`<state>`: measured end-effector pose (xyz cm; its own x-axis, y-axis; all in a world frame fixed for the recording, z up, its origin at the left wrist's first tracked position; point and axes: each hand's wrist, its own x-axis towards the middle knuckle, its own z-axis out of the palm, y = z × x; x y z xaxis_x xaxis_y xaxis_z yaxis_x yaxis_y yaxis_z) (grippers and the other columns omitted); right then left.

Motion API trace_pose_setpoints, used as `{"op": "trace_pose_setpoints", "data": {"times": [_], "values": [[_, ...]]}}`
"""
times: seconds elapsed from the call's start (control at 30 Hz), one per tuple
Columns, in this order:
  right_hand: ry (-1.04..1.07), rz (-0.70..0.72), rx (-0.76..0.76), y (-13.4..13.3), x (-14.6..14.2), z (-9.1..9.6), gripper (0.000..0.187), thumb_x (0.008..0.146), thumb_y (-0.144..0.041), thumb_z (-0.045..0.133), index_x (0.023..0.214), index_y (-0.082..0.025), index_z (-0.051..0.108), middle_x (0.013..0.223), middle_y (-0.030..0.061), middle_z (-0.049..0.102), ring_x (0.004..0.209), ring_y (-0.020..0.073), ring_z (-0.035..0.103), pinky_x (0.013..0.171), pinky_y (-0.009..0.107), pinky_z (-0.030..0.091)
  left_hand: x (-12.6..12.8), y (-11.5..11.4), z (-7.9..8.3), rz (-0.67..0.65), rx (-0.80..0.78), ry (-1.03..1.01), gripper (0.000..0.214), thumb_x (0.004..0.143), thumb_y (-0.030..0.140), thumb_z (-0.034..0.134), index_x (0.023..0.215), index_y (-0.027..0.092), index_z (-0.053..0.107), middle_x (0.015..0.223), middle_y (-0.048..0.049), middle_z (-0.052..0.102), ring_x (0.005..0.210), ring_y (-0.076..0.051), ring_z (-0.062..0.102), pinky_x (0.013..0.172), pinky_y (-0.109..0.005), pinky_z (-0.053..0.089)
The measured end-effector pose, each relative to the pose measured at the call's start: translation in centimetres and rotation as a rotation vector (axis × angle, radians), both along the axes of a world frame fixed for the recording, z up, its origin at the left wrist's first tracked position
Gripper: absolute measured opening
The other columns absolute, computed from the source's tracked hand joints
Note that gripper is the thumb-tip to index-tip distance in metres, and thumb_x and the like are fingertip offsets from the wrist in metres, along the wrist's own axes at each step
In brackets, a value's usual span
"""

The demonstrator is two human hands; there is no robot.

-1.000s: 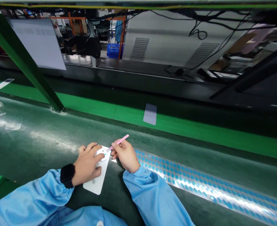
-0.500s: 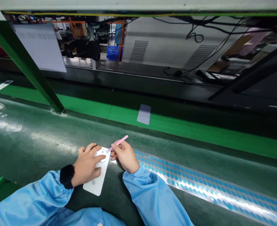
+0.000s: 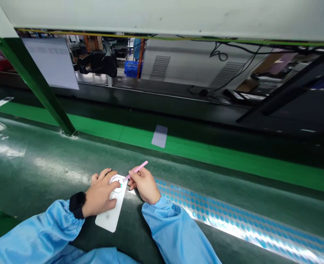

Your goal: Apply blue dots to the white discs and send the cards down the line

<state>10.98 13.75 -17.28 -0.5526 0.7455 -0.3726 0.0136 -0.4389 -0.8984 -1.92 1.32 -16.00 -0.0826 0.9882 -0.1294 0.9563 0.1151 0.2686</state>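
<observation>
A white flat panel (image 3: 109, 220) with rounded corners lies on the bench in front of me, with a round ring-shaped area (image 3: 114, 179) near its far end. My left hand (image 3: 102, 194) rests over the panel with fingers apart, its index fingertip on the ring area. A small blue-green spot (image 3: 121, 185) shows by that fingertip. Pink tweezers (image 3: 139, 167) are pinched in my right hand (image 3: 145, 185), their tips at the right side of the ring. What the tips touch is too small to tell.
A clear strip with rows of blue dots (image 3: 206, 205) runs right across the bench. Beyond lies a green belt (image 3: 104, 128) carrying a pale panel (image 3: 159, 136) and another white piece (image 3: 0, 102). A green post (image 3: 40, 88) rises at left; a shelf (image 3: 162, 18) spans overhead.
The view has tilted up slightly. My hands keep nearly the same place over the panel, and the tweezers remain at the ring. The blue-green spot by my left fingertip now shows.
</observation>
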Motion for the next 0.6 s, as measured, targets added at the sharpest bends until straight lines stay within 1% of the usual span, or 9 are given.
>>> {"op": "trace_pose_setpoints", "data": {"times": [0.07, 0.17, 0.27, 0.37, 0.43, 0.5, 0.6], "values": [[0.031, -0.015, -0.047, 0.2, 0.0, 0.1, 0.046, 0.048, -0.048, 0.078, 0.068, -0.017, 0.052, 0.048, -0.0035, 0.060, 0.032, 0.0082, 0.050, 0.028, 0.017, 0.040, -0.2, 0.6, 0.7, -0.004, -0.059, -0.022, 0.038, 0.065, 0.030, 0.069, 0.101, 0.027, 0.060, 0.138, -0.0069, 0.042, 0.129, -0.036, 0.026, 0.095, -0.049, 0.026], [0.080, -0.034, -0.106, 0.4, 0.0, 0.4, 0.049, 0.043, -0.047, 0.082, 0.065, -0.016, 0.051, 0.047, -0.0042, 0.059, 0.033, 0.0084, 0.052, 0.028, 0.016, 0.041, -0.3, 1.8, 1.8, -0.002, -0.124, -0.044, 0.041, 0.059, 0.033, 0.078, 0.094, 0.024, 0.059, 0.129, -0.0069, 0.046, 0.124, -0.034, 0.032, 0.093, -0.044, 0.027], [0.121, -0.044, -0.140, 0.5, 0.0, 0.5, 0.052, 0.040, -0.047, 0.085, 0.063, -0.015, 0.051, 0.046, -0.0043, 0.058, 0.034, 0.0085, 0.053, 0.028, 0.015, 0.041, -0.2, 2.9, 2.6, 0.038, -0.169, -0.052, 0.046, 0.052, 0.031, 0.082, 0.088, 0.021, 0.055, 0.113, -0.0060, 0.051, 0.115, -0.030, 0.039, 0.090, -0.040, 0.030], [0.157, -0.054, -0.176, 0.6, 0.1, 0.4, 0.056, 0.036, -0.050, 0.086, 0.063, -0.015, 0.052, 0.046, -0.0035, 0.058, 0.033, 0.0084, 0.052, 0.027, 0.015, 0.041, -0.6, 3.6, 3.0, 0.112, -0.195, -0.077, 0.045, 0.053, 0.024, 0.079, 0.087, 0.021, 0.051, 0.104, -0.0030, 0.050, 0.100, -0.023, 0.048, 0.086, -0.034, 0.034], [0.199, -0.050, -0.201, 0.8, 0.2, 0.3, 0.057, 0.035, -0.050, 0.087, 0.063, -0.014, 0.052, 0.045, -0.0032, 0.059, 0.033, 0.0087, 0.052, 0.027, 0.015, 0.041, -1.4, 4.3, 3.4, 0.133, -0.182, -0.102, 0.041, 0.055, 0.020, 0.075, 0.088, 0.022, 0.050, 0.101, -0.0005, 0.050, 0.091, -0.019, 0.051, 0.083, -0.030, 0.037], [0.256, -0.036, -0.223, 1.0, 0.2, 0.0, 0.056, 0.036, -0.048, 0.087, 0.063, -0.014, 0.052, 0.046, -0.0027, 0.059, 0.033, 0.0091, 0.053, 0.027, 0.015, 0.041, -2.8, 5.6, 4.4, 0.101, -0.142, -0.101, 0.036, 0.057, 0.018, 0.070, 0.087, 0.022, 0.050, 0.099, 0.0008, 0.050, 0.087, -0.017, 0.053, 0.080, -0.027, 0.039], [0.338, -0.011, -0.248, 1.2, 0.1, -0.6, 0.052, 0.042, -0.044, 0.088, 0.064, -0.015, 0.051, 0.046, -0.0020, 0.060, 0.034, 0.0099, 0.054, 0.028, 0.015, 0.040, -5.6, 9.0, 7.0, 0.042, -0.060, -0.043, 0.030, 0.059, 0.018, 0.066, 0.085, 0.020, 0.052, 0.096, -0.0002, 0.053, 0.091, -0.018, 0.054, 0.081, -0.026, 0.040]]}}
